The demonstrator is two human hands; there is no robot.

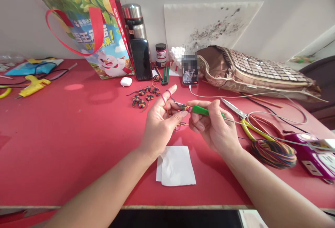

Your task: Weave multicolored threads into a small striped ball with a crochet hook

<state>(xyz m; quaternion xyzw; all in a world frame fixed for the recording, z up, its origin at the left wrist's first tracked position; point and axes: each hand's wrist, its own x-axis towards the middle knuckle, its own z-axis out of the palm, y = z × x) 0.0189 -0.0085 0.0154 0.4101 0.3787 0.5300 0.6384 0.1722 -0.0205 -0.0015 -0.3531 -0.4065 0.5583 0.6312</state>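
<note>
My left hand (163, 118) pinches a small multicoloured crochet piece (185, 108) between thumb and fingers, with yarn (164, 99) looped round its raised index finger. In my right hand (213, 121) is a crochet hook with a green handle (201, 110); its metal shaft reaches left to the crochet piece. Loose yarn ends (181, 126) hang below the hands. Just beyond my left hand lie several small multicoloured crocheted pieces (141, 103). A wound skein of multicoloured yarn (274, 154) rests right of my right forearm.
White paper (178, 167) lies between my forearms. Scissors (243, 116), a purple power strip (309, 154) and a cable are on the right. Behind stand a phone (190, 72), a dark phone (141, 59), a shopping bag (104, 36) and a jar (161, 55). A yellow glue gun (34, 85) lies left.
</note>
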